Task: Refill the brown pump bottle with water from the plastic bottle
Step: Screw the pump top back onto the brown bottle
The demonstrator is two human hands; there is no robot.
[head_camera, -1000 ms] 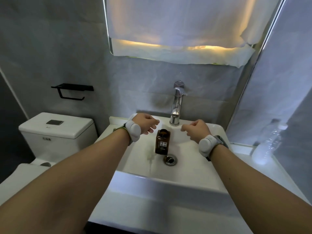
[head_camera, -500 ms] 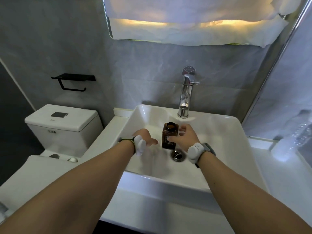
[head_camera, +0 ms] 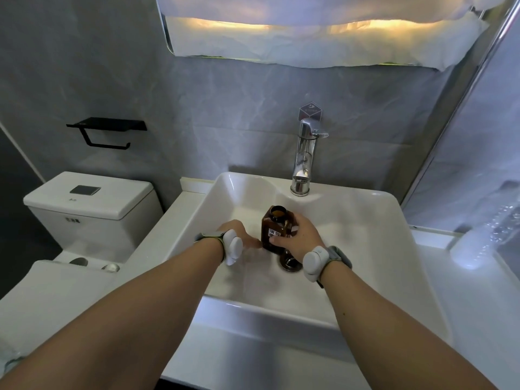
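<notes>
Both hands have closed in on the brown pump bottle (head_camera: 274, 226) since the earlier frames. From the head view, the right hand (head_camera: 301, 237) now wraps its fingers round the bottle's right side. The left hand (head_camera: 242, 235) sits just beside its lower left, fingers curled. Whether they grasp it I cannot tell. The bottle stands upright and uncapped in the sink (head_camera: 365, 235), just behind the drain (head_camera: 289, 263) and below the faucet (head_camera: 304, 159) at the back edge. The plastic bottle (head_camera: 484, 237) appears blurred beyond the sink's right edge.
</notes>
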